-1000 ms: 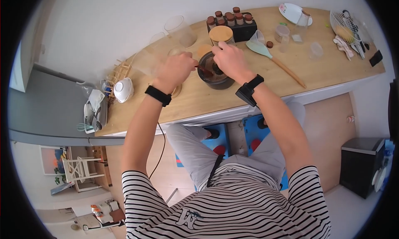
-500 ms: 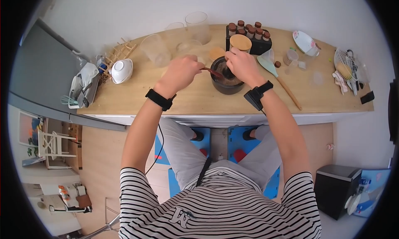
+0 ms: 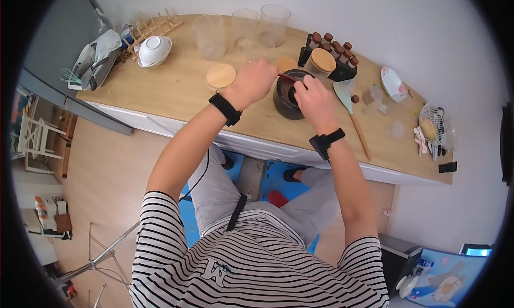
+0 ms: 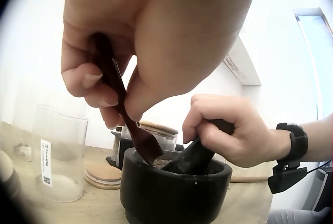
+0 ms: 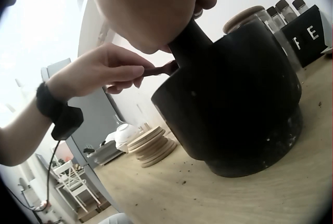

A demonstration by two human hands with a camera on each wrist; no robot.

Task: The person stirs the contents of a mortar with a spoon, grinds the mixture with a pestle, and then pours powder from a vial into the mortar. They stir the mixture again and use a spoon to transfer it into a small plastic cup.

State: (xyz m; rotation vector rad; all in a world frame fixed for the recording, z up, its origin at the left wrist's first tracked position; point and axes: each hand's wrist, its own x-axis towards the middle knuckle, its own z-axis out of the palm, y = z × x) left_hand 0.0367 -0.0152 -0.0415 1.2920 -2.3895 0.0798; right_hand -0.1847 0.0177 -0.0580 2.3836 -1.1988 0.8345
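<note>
A black mortar (image 4: 171, 198) stands on the wooden counter, with brown ground matter visible just inside its rim. My left hand (image 3: 254, 83) is at the mortar's left side and pinches a dark red-brown scoop (image 4: 115, 81) by its handle. The scoop's flat end dips over the rim into the bowl. On the other side, my right hand (image 3: 317, 107) grips the black pestle (image 4: 191, 157), which leans inside the mortar. The pestle's lower end is hidden by the mortar wall.
Clear glass jars (image 3: 210, 37) and wooden lids (image 3: 221, 75) stand left of the mortar. Behind it are a wooden-lidded jar (image 3: 323, 62) and a black rack of small bottles (image 3: 342, 68). A pale green spatula (image 3: 353, 120) lies to the right.
The head view has swung round, tilting the counter in it. My left hand has come nearer the mortar with the scoop. My right hand stays on the pestle.
</note>
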